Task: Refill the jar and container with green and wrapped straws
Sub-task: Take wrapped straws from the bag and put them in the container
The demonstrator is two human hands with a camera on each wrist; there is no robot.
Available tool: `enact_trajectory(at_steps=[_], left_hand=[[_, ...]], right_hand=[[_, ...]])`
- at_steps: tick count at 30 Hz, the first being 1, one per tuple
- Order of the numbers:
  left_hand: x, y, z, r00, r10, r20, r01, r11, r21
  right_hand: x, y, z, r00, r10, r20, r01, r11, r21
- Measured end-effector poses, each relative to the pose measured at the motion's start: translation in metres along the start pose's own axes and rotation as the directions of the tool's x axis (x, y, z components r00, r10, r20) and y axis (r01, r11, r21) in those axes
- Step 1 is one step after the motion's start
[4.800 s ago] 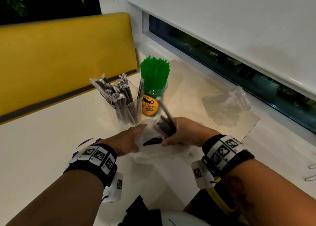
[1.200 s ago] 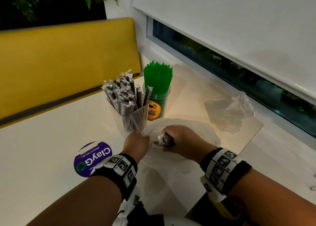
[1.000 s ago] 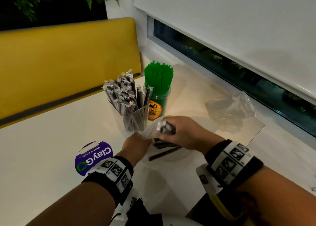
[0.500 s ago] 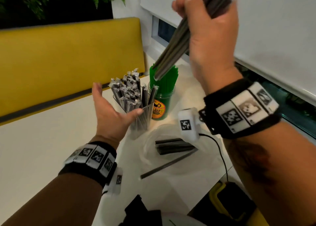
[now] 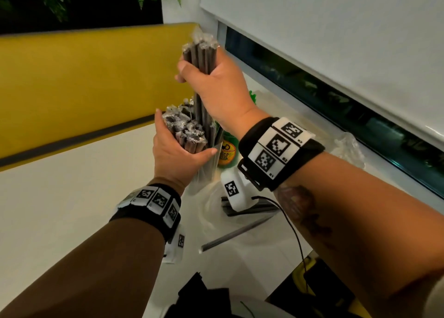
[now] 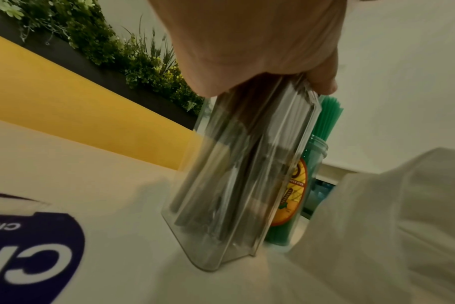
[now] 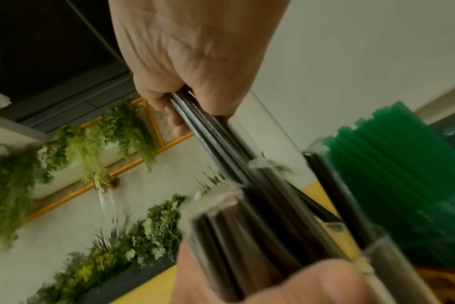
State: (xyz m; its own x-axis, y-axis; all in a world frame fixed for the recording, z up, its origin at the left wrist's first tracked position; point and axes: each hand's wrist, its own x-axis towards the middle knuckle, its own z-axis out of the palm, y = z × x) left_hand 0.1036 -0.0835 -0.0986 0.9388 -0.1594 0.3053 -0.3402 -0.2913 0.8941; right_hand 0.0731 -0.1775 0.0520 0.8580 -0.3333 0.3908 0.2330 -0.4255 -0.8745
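Observation:
My right hand (image 5: 197,70) grips a bundle of dark wrapped straws (image 5: 200,53) upright, its lower ends down among the straws in the clear container (image 6: 234,174). My left hand (image 5: 185,137) curls round the wrapped straws standing in that container (image 5: 185,130), at its rim, pulling them to the left. Just behind stands the jar (image 5: 225,149) packed with green straws (image 7: 390,164). In the right wrist view the right hand's fingers (image 7: 169,111) clamp the bundle (image 7: 213,131). The container's base is hidden in the head view.
A clear plastic bag (image 5: 211,212) on the white table holds more wrapped straws (image 5: 259,210), with one loose straw (image 5: 233,236) in front. A second crumpled bag (image 5: 348,144) lies by the window. A purple sticker (image 6: 39,236) is at the left. A yellow bench back (image 5: 84,77) stands behind.
My right hand has come down from high up and stood the bundle upright in the container. My left hand, open beside the container before, now holds the straws in it.

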Motion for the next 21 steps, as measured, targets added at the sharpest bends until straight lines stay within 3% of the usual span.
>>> enact_trajectory(at_steps=[6,8,12,17,21], left_hand=[[0.002,-0.005,0.0,1.0,-0.003,0.01,0.003,1.0,0.017],[0.004,-0.008,0.001,1.0,-0.012,0.011,0.013,1.0,-0.01],[0.004,-0.01,0.002,1.0,-0.013,0.011,0.013,1.0,0.001],[0.002,-0.008,0.001,1.0,0.007,0.01,-0.007,1.0,0.015],[0.005,-0.01,0.002,1.0,-0.002,0.006,0.002,1.0,0.002]], right_hand=[[-0.006,0.04,-0.002,0.966,0.231,-0.118,-0.217,0.968,0.125],[-0.006,0.046,-0.003,0.959,0.261,-0.105,-0.245,0.959,0.144],[-0.005,0.028,-0.01,0.978,0.206,-0.042,-0.198,0.97,0.142],[0.008,-0.002,-0.02,0.984,0.098,-0.151,-0.056,0.963,0.263],[0.011,-0.017,-0.024,0.986,0.053,-0.16,0.001,0.946,0.323]])
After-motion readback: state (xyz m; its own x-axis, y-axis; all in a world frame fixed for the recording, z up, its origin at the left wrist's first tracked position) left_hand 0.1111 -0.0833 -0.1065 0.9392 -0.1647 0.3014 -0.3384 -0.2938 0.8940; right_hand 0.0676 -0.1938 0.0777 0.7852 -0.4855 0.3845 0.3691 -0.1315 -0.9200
